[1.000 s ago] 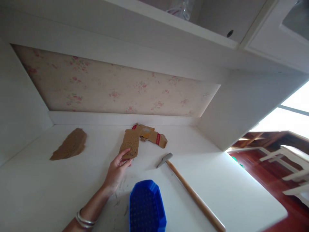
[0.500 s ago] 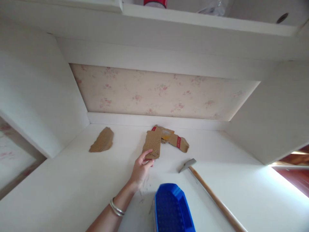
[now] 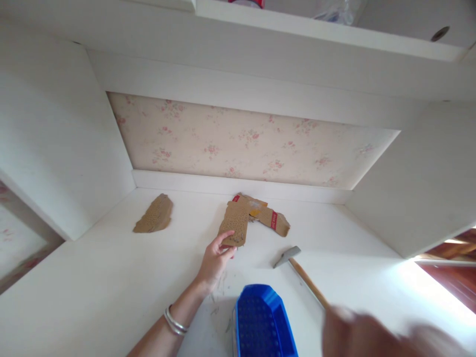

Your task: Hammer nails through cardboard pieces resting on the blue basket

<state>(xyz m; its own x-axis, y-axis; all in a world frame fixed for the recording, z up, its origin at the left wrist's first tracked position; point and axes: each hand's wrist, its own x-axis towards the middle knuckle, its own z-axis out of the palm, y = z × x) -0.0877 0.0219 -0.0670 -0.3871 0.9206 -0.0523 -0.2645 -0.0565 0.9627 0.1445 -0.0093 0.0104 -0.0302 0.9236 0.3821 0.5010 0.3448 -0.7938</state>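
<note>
My left hand (image 3: 212,264), with two bangles at the wrist, is closed on the lower edge of a piece of brown cardboard (image 3: 235,220) dotted with many small holes. Fine dark bits cluster at its lower end, too small to name. Blurred by motion, my right hand (image 3: 359,333) is at the bottom right, over the lower part of a hammer's wooden handle (image 3: 310,285). Its fingers are smeared, so I cannot tell whether it grips the handle. The hammer's metal head (image 3: 287,256) rests on the white surface.
A blue plastic tray (image 3: 286,317) stands between my hands. Torn cardboard with red tape (image 3: 274,220) lies behind the held piece, and another cardboard scrap (image 3: 154,214) is at the left. White side panels and a shelf (image 3: 320,29) enclose the surface. Dark thin bits lie near the tray.
My right hand has come into view at the bottom right, over the hammer handle. My left hand keeps hold of the cardboard in nearly the same place. The view has shifted slightly.
</note>
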